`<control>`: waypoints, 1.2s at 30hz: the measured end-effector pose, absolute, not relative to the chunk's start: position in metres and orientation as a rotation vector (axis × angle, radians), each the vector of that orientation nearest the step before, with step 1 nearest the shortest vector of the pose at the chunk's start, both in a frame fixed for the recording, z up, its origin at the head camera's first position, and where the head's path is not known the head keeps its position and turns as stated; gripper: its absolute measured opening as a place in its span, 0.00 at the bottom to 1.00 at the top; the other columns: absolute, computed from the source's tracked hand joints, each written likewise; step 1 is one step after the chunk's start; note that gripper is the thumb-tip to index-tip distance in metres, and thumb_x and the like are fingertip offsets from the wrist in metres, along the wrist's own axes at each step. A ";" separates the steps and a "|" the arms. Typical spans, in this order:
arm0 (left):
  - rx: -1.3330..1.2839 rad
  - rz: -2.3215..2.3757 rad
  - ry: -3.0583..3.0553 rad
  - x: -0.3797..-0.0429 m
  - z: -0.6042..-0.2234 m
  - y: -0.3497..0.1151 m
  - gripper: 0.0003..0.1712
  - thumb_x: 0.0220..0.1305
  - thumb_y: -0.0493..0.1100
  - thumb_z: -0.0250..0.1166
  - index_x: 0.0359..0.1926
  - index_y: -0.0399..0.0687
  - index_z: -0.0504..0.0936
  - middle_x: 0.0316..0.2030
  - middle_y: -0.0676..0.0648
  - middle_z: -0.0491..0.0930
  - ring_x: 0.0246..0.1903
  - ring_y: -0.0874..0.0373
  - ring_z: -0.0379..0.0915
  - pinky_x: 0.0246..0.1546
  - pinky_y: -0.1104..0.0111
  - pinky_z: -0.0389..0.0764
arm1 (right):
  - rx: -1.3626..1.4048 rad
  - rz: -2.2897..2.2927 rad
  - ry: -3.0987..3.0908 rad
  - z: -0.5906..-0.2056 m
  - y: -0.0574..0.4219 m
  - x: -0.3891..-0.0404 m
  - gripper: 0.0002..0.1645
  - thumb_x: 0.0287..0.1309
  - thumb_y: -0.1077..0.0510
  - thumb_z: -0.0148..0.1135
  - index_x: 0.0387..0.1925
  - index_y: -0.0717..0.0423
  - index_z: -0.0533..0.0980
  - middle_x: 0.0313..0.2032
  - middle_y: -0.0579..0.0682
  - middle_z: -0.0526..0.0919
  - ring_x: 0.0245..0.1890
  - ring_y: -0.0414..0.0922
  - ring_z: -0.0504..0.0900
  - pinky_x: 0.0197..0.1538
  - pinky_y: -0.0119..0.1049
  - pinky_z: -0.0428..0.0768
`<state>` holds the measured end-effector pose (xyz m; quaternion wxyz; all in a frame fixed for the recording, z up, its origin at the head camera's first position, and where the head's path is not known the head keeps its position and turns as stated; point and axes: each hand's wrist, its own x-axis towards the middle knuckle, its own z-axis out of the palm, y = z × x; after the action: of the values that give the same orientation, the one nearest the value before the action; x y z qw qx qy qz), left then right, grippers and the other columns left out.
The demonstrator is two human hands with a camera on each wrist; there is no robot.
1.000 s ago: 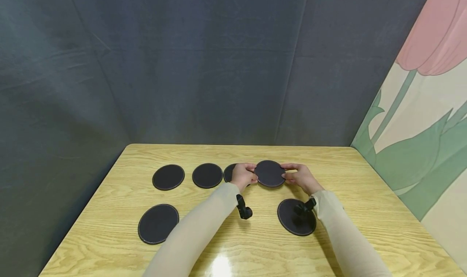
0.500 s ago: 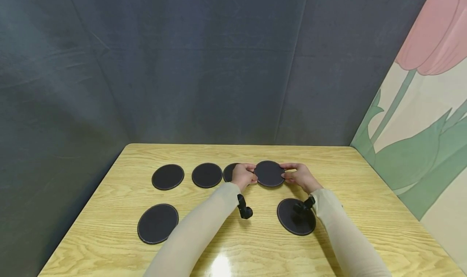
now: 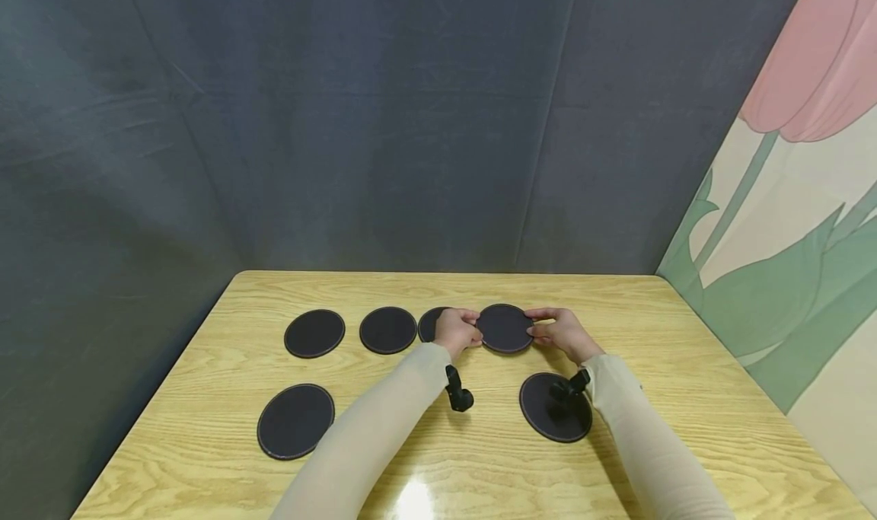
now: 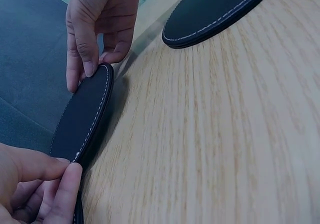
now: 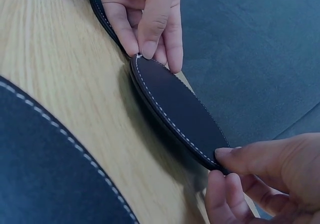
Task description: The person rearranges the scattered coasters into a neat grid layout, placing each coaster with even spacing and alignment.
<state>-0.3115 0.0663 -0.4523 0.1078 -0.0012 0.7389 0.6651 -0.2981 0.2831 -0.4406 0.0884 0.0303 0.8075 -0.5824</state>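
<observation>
Between my two hands is a round black coaster (image 3: 505,328) with pale stitching along its rim. My left hand (image 3: 457,332) pinches its left edge, thumb on top and fingers beneath. The opposite edge is pinched the same way by my right hand (image 3: 562,332). In the right wrist view the coaster (image 5: 177,111) is just above the wood, with a dark shadow under it. Another black coaster (image 3: 428,324) lies close by on the left, partly hidden behind my left hand.
Two more coasters (image 3: 388,330) (image 3: 315,333) continue the back row leftward on the wooden table (image 3: 438,459). Nearer the front lie a coaster (image 3: 296,421) beside my left sleeve and another coaster (image 3: 548,417) beneath my right wrist. A grey curtain (image 3: 411,124) hangs behind.
Both hands keep their pinch on the coaster, which has sunk very slightly toward the table. The other coasters lie where they were.
</observation>
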 end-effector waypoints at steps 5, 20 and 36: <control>0.005 1.951 2.177 -0.315 -0.457 0.067 0.27 0.49 0.17 0.63 0.51 0.35 0.82 0.42 0.41 0.76 0.32 0.52 0.82 0.32 0.69 0.86 | 0.080 -1.728 2.405 -0.441 0.283 -0.297 0.28 0.60 0.71 0.58 0.63 0.74 0.66 0.58 0.69 0.71 0.32 0.32 0.80 0.36 0.25 0.83; 0.010 1.931 2.188 -0.317 -0.459 0.067 0.27 0.48 0.17 0.63 0.51 0.34 0.82 0.41 0.41 0.76 0.32 0.52 0.82 0.32 0.69 0.86 | 0.105 -1.686 2.424 -0.447 0.284 -0.301 0.27 0.61 0.72 0.58 0.62 0.74 0.68 0.57 0.66 0.71 0.33 0.34 0.79 0.37 0.26 0.83; 0.049 1.900 2.190 -0.318 -0.457 0.065 0.27 0.49 0.18 0.63 0.52 0.35 0.82 0.42 0.41 0.76 0.35 0.51 0.81 0.33 0.69 0.86 | 0.101 -1.670 2.428 -0.446 0.284 -0.301 0.27 0.60 0.72 0.59 0.61 0.74 0.68 0.55 0.66 0.73 0.31 0.33 0.79 0.35 0.25 0.83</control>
<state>-0.3182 0.0648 -0.4573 0.1204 0.0168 0.7498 0.6504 -0.3014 0.2839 -0.4463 0.0964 0.0340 0.8196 -0.5638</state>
